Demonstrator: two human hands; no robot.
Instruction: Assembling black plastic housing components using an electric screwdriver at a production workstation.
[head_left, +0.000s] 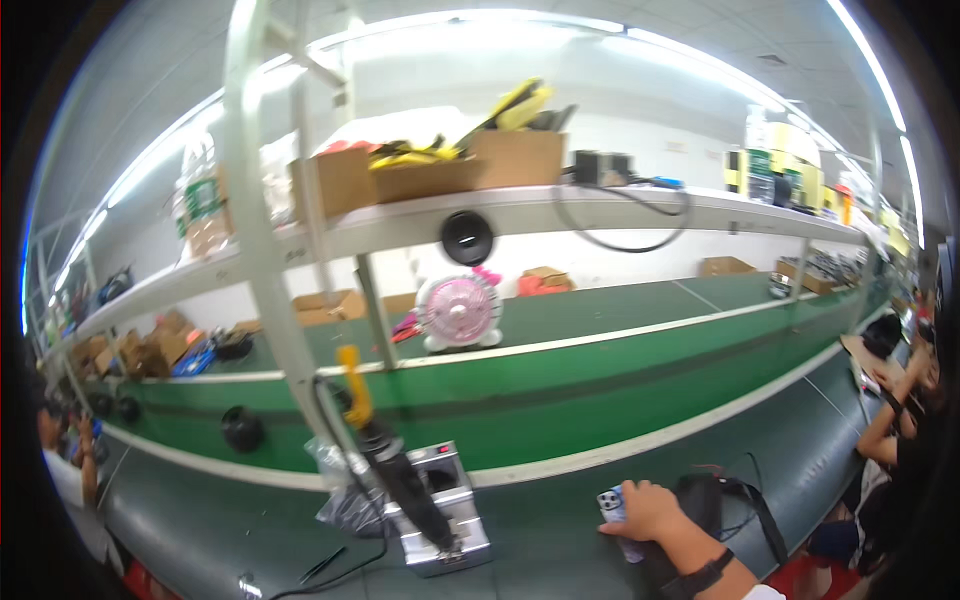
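My right hand (pixel 648 508) reaches in from the lower right, a dark band on its wrist. Its fingers are closed round a smartphone (pixel 608 503) with a light back and a camera cluster, low over the dark green worktop (pixel 545 520). Close to that forearm lies a black bag (pixel 700 503) with a strap and thin cables. My left hand does not show. Left of the phone, a black electric screwdriver (pixel 400 482) hangs tilted from a yellow holder (pixel 353 385). Its lower end is in front of a silver screw feeder (pixel 470 515).
A clear plastic bag (pixel 350 508) and a dark pen-like tool (pixel 322 565) lie left of the feeder. Beyond runs a green conveyor belt (pixel 600 375), with a pink-and-white fan (pixel 460 312) behind. Cardboard boxes (pixel 430 180) fill the shelf above. Other people (pixel 905 420) sit at both sides.
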